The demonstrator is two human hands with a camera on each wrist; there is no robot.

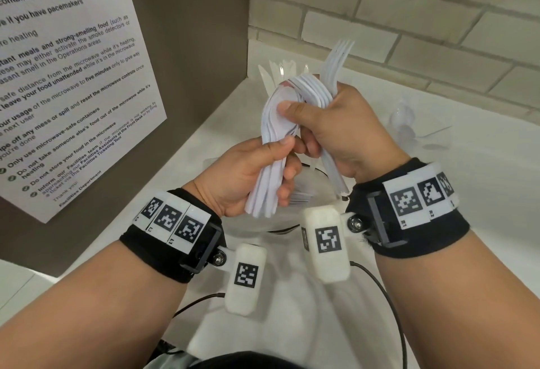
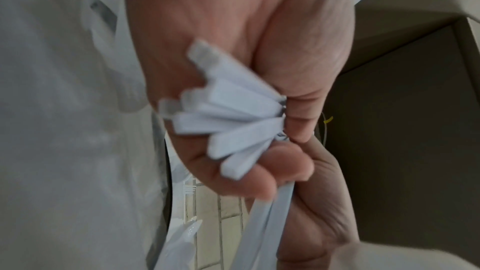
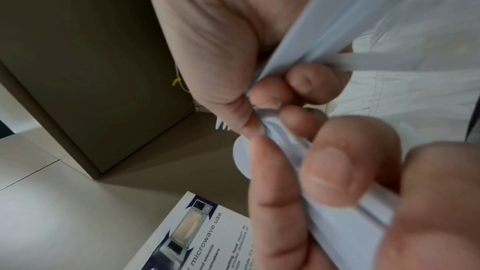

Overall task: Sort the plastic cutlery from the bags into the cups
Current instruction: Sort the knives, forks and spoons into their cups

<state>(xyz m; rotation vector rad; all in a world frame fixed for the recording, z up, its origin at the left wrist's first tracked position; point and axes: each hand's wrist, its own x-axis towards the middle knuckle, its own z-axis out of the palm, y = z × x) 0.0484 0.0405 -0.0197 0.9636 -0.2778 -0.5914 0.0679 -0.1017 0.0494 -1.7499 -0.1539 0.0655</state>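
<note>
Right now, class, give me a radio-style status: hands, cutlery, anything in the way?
Left hand grips spoon bundle. Right hand grips fork bundle, thumb on spoons. Cup of knives behind the hands. Nothing blocking.

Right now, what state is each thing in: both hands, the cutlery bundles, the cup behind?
left hand: grips the spoon bundle by its handles.
right hand: grips the fork bundle, thumb pressing on the spoon bowls.
spoon bundle: held up, handle ends fanned out.
fork bundle: held up, tines pointing up.
cup: upright, already holding cutlery.
</note>
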